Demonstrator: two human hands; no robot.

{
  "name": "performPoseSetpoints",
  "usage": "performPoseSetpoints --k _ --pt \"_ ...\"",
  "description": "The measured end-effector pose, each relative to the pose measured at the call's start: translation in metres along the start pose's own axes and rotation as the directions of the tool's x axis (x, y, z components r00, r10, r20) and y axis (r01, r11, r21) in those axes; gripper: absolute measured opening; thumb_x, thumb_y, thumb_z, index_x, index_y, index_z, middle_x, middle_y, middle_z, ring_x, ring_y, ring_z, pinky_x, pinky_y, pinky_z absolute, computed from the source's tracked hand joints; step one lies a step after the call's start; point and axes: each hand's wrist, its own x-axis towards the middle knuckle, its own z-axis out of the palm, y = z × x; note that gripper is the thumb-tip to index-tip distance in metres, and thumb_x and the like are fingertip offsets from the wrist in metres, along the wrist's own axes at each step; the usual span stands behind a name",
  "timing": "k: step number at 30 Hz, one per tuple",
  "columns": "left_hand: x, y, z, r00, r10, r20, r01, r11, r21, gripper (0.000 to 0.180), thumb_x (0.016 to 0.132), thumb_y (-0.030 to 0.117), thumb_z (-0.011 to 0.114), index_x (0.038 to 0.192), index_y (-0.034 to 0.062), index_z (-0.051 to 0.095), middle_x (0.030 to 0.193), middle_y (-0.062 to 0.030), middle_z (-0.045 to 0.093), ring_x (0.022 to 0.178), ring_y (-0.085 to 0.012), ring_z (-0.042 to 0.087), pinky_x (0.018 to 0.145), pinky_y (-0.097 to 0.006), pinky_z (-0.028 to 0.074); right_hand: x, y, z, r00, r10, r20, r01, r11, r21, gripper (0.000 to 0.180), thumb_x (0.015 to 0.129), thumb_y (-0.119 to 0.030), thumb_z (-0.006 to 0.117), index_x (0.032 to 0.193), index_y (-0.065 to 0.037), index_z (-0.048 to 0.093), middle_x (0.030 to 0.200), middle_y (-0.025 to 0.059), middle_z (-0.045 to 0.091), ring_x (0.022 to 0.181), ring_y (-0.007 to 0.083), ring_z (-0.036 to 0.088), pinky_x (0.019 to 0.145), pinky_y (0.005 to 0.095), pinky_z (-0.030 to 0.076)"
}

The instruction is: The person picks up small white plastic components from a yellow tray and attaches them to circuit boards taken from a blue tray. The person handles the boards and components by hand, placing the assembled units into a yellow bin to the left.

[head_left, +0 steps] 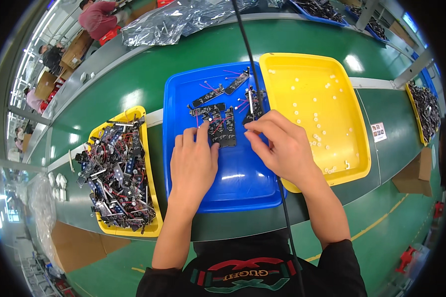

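Note:
In front of me a blue tray (243, 180) holds several small black circuit boards (226, 140) with thin red wires and small white round parts. My left hand (195, 161) rests over the left side of the nearest boards, its fingers stretched out and the fingertips touching them. To the right of those boards, my right hand (282, 146) hovers above the blue tray with thumb and index finger bent toward each other in a pinch. Whatever sits between those fingertips is too small to make out. A yellow tray (339, 148) beside it contains scattered small white rings.
At left, a yellow bin (156, 218) is heaped with wired circuit boards. A black cable (247, 42) hangs across the view, passing by my right hand. Clear plastic sheeting (156, 32) lies at the back. More filled bins (426, 111) stand right; people work far left.

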Motion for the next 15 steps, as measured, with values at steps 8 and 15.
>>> performPoseSetpoints --k 8,15 --pt "-0.017 0.005 0.004 0.999 0.032 0.040 -0.029 0.998 -0.060 0.043 0.075 0.019 0.073 0.113 0.0056 0.059 0.110 -0.0155 0.055 0.099 -0.0314 0.053 0.086 -0.040 0.044 0.003 -0.002 -0.002 0.993 0.068 -0.094 -0.067 0.998 0.013 0.017 0.074 0.000 0.067 0.090 -0.005 0.064 0.080 0.0057 0.059 0.061 0.0225 0.061 0.051 0.0302 0.049" --pt "-0.039 -0.014 -0.012 0.991 0.016 0.136 0.033 0.936 -0.352 0.050 0.066 0.011 0.078 0.111 0.0038 0.059 0.104 -0.0135 0.058 0.092 -0.0281 0.056 0.077 -0.035 0.047 0.001 -0.005 0.003 0.999 0.018 -0.049 -0.017 0.999 0.029 0.017 0.074 0.001 0.067 0.090 -0.004 0.064 0.080 0.0055 0.058 0.061 0.0220 0.061 0.051 0.0299 0.049"
